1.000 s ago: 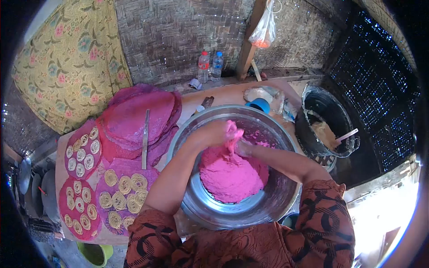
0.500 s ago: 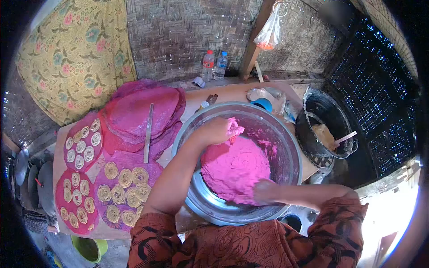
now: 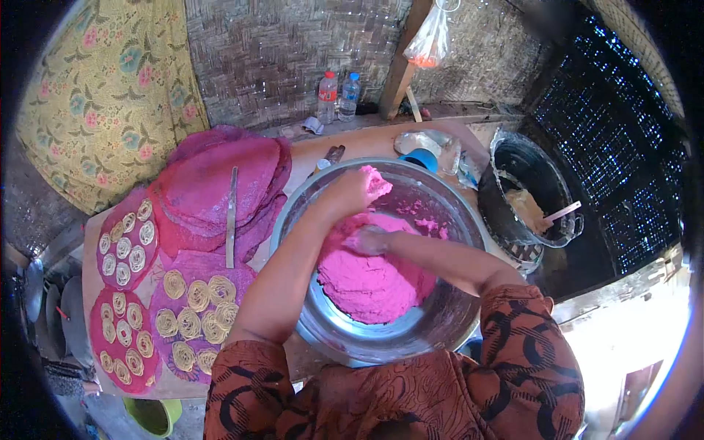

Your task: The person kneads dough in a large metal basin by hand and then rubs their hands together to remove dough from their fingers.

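While two hands (image 3: 369, 240) touch dough (image 3: 374, 286), two bottles (image 3: 327, 100) stand.

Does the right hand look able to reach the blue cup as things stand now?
Probably yes. The right hand is on the pink dough, and only the metal basin's far rim seems to stand between it and the blue cup.

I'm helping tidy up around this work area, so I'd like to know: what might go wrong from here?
The pink dough clinging to the left hand could drop over the nearby basin rim. The pink crumbs on the basin's wall might dry there, unmixed. And the left forearm, close beside the coiled strands, might brush them out of shape.
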{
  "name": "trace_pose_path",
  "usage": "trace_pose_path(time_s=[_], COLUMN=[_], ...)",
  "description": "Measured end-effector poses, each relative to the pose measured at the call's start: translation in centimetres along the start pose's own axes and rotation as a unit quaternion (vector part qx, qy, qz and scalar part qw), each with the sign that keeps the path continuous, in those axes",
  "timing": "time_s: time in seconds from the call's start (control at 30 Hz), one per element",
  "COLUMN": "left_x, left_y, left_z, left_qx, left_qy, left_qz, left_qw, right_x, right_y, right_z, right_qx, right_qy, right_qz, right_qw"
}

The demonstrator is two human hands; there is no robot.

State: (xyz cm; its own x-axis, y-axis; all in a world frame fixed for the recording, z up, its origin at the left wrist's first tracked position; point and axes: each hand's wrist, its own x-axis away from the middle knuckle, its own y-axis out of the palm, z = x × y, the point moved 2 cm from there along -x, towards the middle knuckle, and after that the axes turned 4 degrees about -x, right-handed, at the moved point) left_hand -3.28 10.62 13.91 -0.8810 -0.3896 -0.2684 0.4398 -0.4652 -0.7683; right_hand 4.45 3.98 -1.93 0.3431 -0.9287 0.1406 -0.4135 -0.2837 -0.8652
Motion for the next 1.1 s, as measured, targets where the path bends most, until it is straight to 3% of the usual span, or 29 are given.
trace_pose_path(time_s=[0.1,0.17,0.23,0.3,0.33,0.37,0.4,0.47,0.5,0.53,0.57,0.6,0.63,0.7,0.77,0.83,0.87,0.93,1.0,1.03,1.1], left_x=[0.5,1.0,1.5,2.0,1.9,1.7,1.8,1.1,1.1,1.1,1.3,1.6,2.3,2.5,2.9,2.9,2.8,2.0,1.7,1.6,2.6], left_y=[-0.6,0.2,0.6,0.9,0.9,0.8,0.7,-0.5,-0.6,0.1,1.2,1.6,0.3,1.1,1.2,1.0,0.8,0.8,1.2,1.0,-0.3], left_z=[0.6,0.1,0.0,-0.2,-0.2,-0.1,0.0,0.7,1.0,0.7,-0.8,-1.6,-0.2,-0.9,-1.0,-0.5,-0.4,-0.9,-0.9,-1.1,-0.1], left_qx=[0.082,0.062,0.049,0.014,0.02,0.029,0.04,0.058,0.064,0.06,0.019,-0.023,-0.046,-0.057,-0.06,-0.063,-0.067,-0.03,0.009,0.015,0.006], left_qy=[-0.032,-0.003,0.026,0.066,0.066,0.062,0.056,0.024,-0.005,0.001,0.021,0.039,0.04,0.024,-0.004,-0.002,0.003,0.029,0.058,0.038,-0.01], left_qz=[-0.008,-0.004,0.003,-0.017,-0.011,-0.035,-0.06,-0.091,-0.125,-0.122,-0.069,-0.017,-0.074,-0.098,-0.132,-0.129,-0.132,-0.114,-0.098,-0.105,-0.097], left_qw=[0.996,0.998,0.998,0.998,0.998,0.997,0.996,0.994,0.99,0.991,0.997,0.999,0.995,0.993,0.989,0.99,0.989,0.993,0.993,0.994,0.995], right_x=[4.6,7.3,10.8,14.5,15.4,15.9,16.4,15.6,14.3,12.1,9.7,9.1,9.3,10.5,11.9,12.4,12.6,11.9,10.8,10.9,13.1], right_y=[-6.5,-3.9,-0.2,-1.8,-5.7,-9.5,-10.6,-13.4,-15.2,-14.3,-12.3,-11.4,-10.2,-7.1,-2.6,-3.8,-5.4,-11.2,-12.7,-12.7,-10.6], right_z=[-12.1,-13.1,-10.3,-10.2,-13.3,-15.4,-13.3,-10.8,-10.2,-5.7,-0.4,1.0,1.9,3.2,8.7,9.7,9.2,3.1,0.4,0.2,2.0], right_qx=[-0.02,0.063,0.144,0.174,-0.018,-0.21,-0.246,-0.044,0.195,0.345,0.484,0.489,0.451,0.357,0.387,0.471,0.412,0.361,0.374,0.411,0.365], right_qy=[0.112,0.09,-0.01,-0.119,-0.054,0.015,0.095,0.189,0.186,0.099,0.004,0.002,0.086,0.248,0.275,0.217,0.19,0.154,0.152,0.194,0.188], right_qz=[-0.169,-0.258,-0.273,-0.317,-0.167,-0.006,-0.011,-0.084,-0.149,-0.224,-0.291,-0.285,-0.269,-0.234,-0.331,-0.436,-0.373,-0.358,-0.41,-0.377,-0.344], right_qw=[0.979,0.96,0.951,0.925,0.984,0.978,0.964,0.977,0.951,0.906,0.826,0.824,0.847,0.869,0.816,0.735,0.809,0.847,0.818,0.807,0.845])
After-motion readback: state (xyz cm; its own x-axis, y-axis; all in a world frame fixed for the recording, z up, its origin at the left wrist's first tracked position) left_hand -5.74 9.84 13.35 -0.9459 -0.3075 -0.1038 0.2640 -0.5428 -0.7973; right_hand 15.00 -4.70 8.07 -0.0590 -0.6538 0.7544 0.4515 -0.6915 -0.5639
